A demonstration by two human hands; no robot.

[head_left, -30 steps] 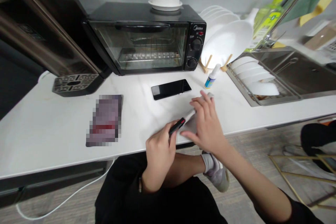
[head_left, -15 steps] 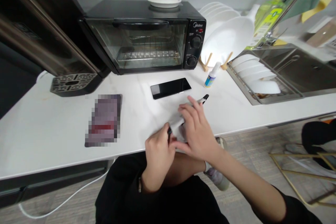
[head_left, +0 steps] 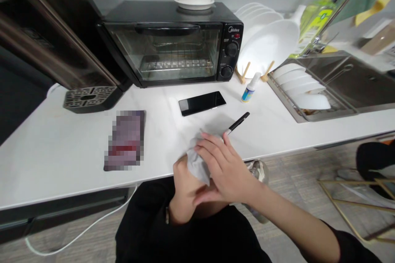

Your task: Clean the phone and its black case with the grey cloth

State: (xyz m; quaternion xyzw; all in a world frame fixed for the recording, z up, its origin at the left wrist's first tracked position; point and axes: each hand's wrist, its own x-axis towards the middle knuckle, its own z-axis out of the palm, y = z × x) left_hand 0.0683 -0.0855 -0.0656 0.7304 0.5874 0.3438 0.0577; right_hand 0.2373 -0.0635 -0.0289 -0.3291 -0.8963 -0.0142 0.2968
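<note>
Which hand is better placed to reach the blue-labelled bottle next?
Probably the right hand: it's nearer the blue-labelled bottle, though it's touching the grey cloth. The left hand is farther away.

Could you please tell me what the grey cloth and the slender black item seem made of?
The grey cloth seems thin, matte fabric, perhaps microfibre: it hangs in soft folds. The slender black item looks like smooth plastic, from its dark, clean-edged end; coated metal is possible.

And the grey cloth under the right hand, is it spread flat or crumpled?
Crumpled: the grey cloth shows creases and uneven edges beneath the right hand.
</note>
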